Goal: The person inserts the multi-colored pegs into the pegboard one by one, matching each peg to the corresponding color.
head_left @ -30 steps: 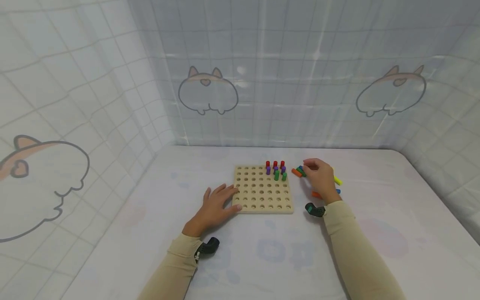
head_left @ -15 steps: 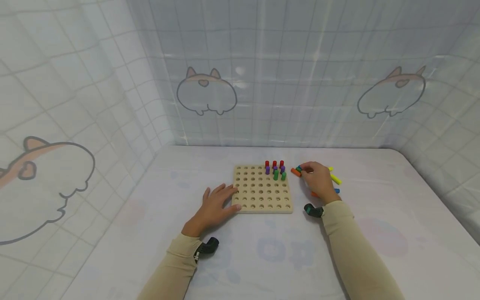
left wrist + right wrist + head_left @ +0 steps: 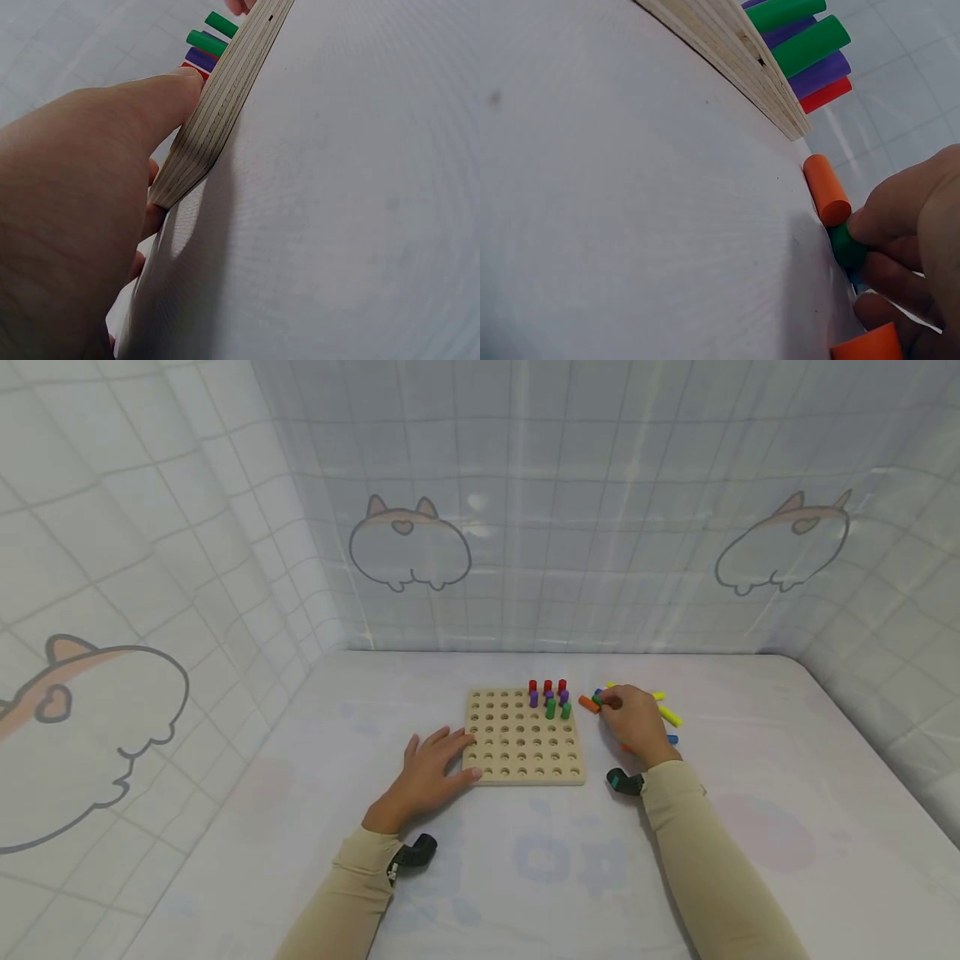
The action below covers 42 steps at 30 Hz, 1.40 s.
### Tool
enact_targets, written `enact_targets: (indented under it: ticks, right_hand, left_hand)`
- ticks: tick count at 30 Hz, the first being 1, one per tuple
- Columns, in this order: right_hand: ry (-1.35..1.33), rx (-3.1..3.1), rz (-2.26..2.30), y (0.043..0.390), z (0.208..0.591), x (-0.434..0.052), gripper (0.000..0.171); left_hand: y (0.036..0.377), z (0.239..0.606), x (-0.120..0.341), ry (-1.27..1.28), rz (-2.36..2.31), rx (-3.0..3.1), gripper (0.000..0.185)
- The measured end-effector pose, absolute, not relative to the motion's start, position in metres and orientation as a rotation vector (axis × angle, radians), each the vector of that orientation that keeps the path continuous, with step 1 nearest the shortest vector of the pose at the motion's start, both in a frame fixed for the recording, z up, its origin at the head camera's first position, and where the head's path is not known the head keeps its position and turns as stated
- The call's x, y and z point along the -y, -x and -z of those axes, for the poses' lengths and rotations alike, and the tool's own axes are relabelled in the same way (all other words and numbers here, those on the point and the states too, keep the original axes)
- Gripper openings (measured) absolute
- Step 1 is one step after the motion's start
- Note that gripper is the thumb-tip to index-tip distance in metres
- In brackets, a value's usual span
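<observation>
A pale wooden pegboard (image 3: 517, 745) lies on the table. Red pegs (image 3: 548, 685), purple pegs (image 3: 534, 700) and two green pegs (image 3: 551, 709) stand in its back right holes. My left hand (image 3: 423, 781) rests at the board's left side, fingers spread and thumb (image 3: 169, 101) on top near the front corner. Right of the board, my right hand (image 3: 636, 722) pinches a green peg (image 3: 846, 246) between thumb and fingers, low at the tabletop. An orange peg (image 3: 826, 191) lies right against it, and a bit of blue peg (image 3: 858, 279) shows behind, partly hidden by fingers.
Beyond the right hand lie loose yellow pegs (image 3: 670, 717) and a blue peg (image 3: 672, 739). Another orange peg (image 3: 870, 345) is under the hand. A white patterned sheet (image 3: 525, 877) covers the table, and a grid-patterned curtain (image 3: 585, 560) rises behind and at both sides.
My right hand has lowered a little toward the near pegs, and its thumb and fingers have closed on a green peg. My left hand stays at the board's edge.
</observation>
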State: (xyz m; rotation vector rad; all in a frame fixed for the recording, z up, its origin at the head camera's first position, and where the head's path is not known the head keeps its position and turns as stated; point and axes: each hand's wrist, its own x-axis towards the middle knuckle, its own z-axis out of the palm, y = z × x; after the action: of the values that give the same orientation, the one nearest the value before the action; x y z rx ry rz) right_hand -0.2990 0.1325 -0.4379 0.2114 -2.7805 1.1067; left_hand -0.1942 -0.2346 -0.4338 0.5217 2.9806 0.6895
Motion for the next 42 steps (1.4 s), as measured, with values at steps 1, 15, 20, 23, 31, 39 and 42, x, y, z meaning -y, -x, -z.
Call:
enact_targets:
  ticks: [1,15,20,23,31,39,42]
  right_hand:
    - [-0.198,2.789,-1.103,0.298,0.438,-0.132,0.017]
    - [-0.131,2.923,-0.921,0.292,0.432,-0.131,0.024]
    - [-0.082,2.896,-0.98,0.289,0.433,-0.131,0.025]
    - [-0.036,2.812,-1.106,0.287,0.433,-0.131,0.025]
    - [0.075,2.604,-1.56,0.288,0.431,-0.135,0.029]
    - [0.245,2.491,-1.883,0.287,0.428,-0.133,0.034]
    - [0.278,2.47,-1.926,0.287,0.427,-0.131,0.032]
  left_hand:
    - [0.194,0.434,0.235,-0.521,-0.688,-2.981,0.068]
    - [0.194,0.437,0.236,-0.538,-0.707,-2.985,0.068]
    - [0.192,0.439,0.237,-0.54,-0.71,-2.99,0.067]
    - [0.191,0.439,0.237,-0.544,-0.717,-2.99,0.067]
    - [0.19,0.44,0.237,-0.559,-0.714,-3.005,0.066]
    - [0.191,0.442,0.239,-0.569,-0.708,-3.01,0.066]
    - [0.191,0.443,0.239,-0.573,-0.708,-3.009,0.066]
